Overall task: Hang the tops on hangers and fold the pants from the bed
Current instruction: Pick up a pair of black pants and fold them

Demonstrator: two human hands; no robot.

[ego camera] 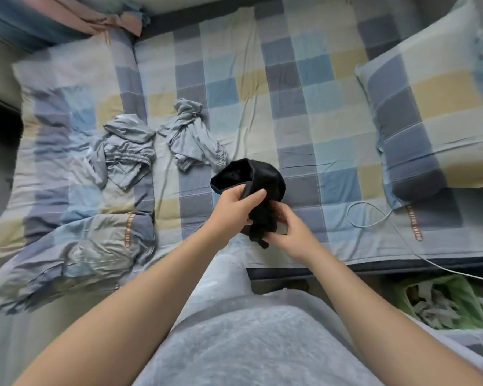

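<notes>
A bunched black garment (265, 179) hangs in the air over the near edge of the bed. My left hand (234, 208) grips its upper part with the thumb over the cloth. My right hand (286, 228) holds its lower end from the right. Its shape does not show whether it is a top or pants. Two crumpled grey garments lie on the checked sheet (304, 87): grey pants with an elastic waistband (126, 151) at the left and a grey piece with printed lettering (193, 137) beside it. No hangers are in view.
A rumpled checked duvet (67, 218) covers the bed's left side. A checked pillow (435, 115) lies at the right. A white cable (374, 215) loops over the bed edge. A green-lined bin (441, 302) stands on the floor at the right.
</notes>
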